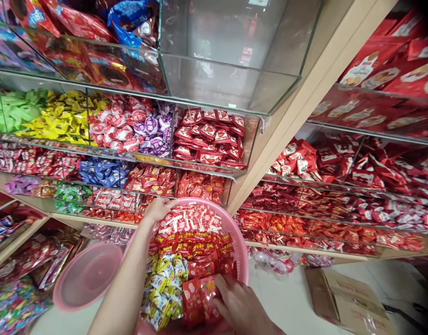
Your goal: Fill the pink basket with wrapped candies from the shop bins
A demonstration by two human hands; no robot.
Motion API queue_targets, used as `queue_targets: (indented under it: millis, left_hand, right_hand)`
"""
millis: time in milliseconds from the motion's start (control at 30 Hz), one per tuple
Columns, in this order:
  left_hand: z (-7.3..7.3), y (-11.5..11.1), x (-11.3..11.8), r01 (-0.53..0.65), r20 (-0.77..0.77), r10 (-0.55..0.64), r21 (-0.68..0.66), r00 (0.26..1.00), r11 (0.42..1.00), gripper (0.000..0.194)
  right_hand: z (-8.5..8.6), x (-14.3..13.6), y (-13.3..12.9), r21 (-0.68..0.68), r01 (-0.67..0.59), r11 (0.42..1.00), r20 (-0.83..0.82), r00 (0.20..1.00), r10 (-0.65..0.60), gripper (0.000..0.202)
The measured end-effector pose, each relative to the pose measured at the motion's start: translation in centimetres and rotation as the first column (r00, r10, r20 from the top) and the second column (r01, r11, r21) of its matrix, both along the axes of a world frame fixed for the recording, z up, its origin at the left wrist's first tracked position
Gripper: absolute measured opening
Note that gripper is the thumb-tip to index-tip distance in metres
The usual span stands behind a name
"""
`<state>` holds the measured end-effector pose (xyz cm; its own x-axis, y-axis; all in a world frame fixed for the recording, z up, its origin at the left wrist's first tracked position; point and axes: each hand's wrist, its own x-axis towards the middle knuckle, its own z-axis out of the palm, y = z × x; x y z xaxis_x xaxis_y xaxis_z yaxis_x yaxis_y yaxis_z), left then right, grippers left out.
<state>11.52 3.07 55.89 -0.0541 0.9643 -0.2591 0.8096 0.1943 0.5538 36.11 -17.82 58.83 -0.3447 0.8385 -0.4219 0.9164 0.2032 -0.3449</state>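
Note:
A pink plastic basket [242, 242] stands below the shelves, filled with wrapped candies. White-and-red candies [189, 217] lie at its far side, red-and-yellow packets [200, 244] across the middle, yellow-and-white ones [165, 284] at the near left. My left hand [160, 209] grips the basket's far left rim, thumb along the edge. Inside the near right part, my right hand [233, 298] has its fingers closed on a red packet [210, 298], beside another red packet [192, 302].
Glass-fronted shelves [214, 163] of sorted candies rise ahead, split by a wooden post [287, 111]. An unfilled pink basin [88, 277] sits at the left. Cardboard boxes [353, 302] lie on the floor at the right. Colourful candies [15, 302] fill the lower left.

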Motion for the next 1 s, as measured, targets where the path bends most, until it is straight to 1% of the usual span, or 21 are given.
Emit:
queue_targets:
  millis: [100,167,267,333,400,500,567,633,700,767,867,1000]
  left_hand:
    - [-0.2,0.0,-0.1,-0.003,0.029,0.002,0.009,1.0,1.0,0.052]
    - [-0.4,0.0,-0.2,-0.005,0.029,0.005,0.005,1.0,1.0,0.052]
    - [-0.6,0.0,-0.3,-0.011,0.023,0.01,0.009,1.0,1.0,0.051]
    - [-0.7,0.0,-0.3,-0.013,0.028,0.012,0.018,1.0,1.0,0.052]
    - [-0.5,0.0,-0.2,-0.019,0.031,0.019,0.017,0.999,1.0,0.052]
    - [-0.2,-0.2,-0.2,-0.02,0.031,0.02,0.007,0.999,1.0,0.053]
    - [-0.1,-0.2,-0.2,-0.011,0.037,0.011,-0.002,0.999,1.0,0.053]
    - [0.0,-0.2,-0.2,-0.007,0.036,0.008,-0.011,0.999,1.0,0.054]
    - [0.0,-0.2,-0.2,-0.009,0.029,0.009,-0.018,1.0,1.0,0.053]
    - [0.0,-0.1,-0.3,-0.008,0.019,0.008,-0.015,1.0,1.0,0.053]
    - [-0.1,0.0,-0.3,-0.001,0.017,0.001,-0.011,1.0,1.0,0.052]
    - [-0.4,0.1,-0.4,0.003,0.016,-0.003,-0.003,1.0,1.0,0.052]
  right_hand:
    - [0.8,0.4,0.9,0.107,-0.017,0.994,-0.035,0.999,0.021,0.015]
    - [1.8,0.6,2.5,0.183,0.006,0.983,-0.074,0.997,0.008,0.011]
    - [3.1,0.6,6.6,0.3,0.068,0.951,-0.139,0.99,-0.027,0.02]
    - [3.3,0.3,10.2,0.377,0.138,0.916,-0.213,0.975,-0.059,0.021]
    - [2.6,-0.2,14.1,0.403,0.226,0.887,-0.262,0.957,-0.125,0.019]
    - [0.9,-1.0,19.4,0.32,0.351,0.88,-0.184,0.934,-0.306,0.024]
    - [-0.4,-1.4,22.1,0.27,0.405,0.874,-0.155,0.914,-0.375,0.033]
    - [-1.7,-1.8,23.9,0.238,0.449,0.861,-0.151,0.893,-0.423,0.041]
    - [-2.8,-1.9,25.0,0.217,0.493,0.842,-0.16,0.869,-0.468,0.047]
    - [-3.7,-2.0,25.5,0.206,0.53,0.823,-0.187,0.846,-0.498,0.049]
    - [-5.1,-1.8,25.7,0.196,0.57,0.798,-0.271,0.814,-0.514,0.044]
    - [-6.6,-1.3,25.7,0.183,0.612,0.769,-0.417,0.757,-0.503,0.04]
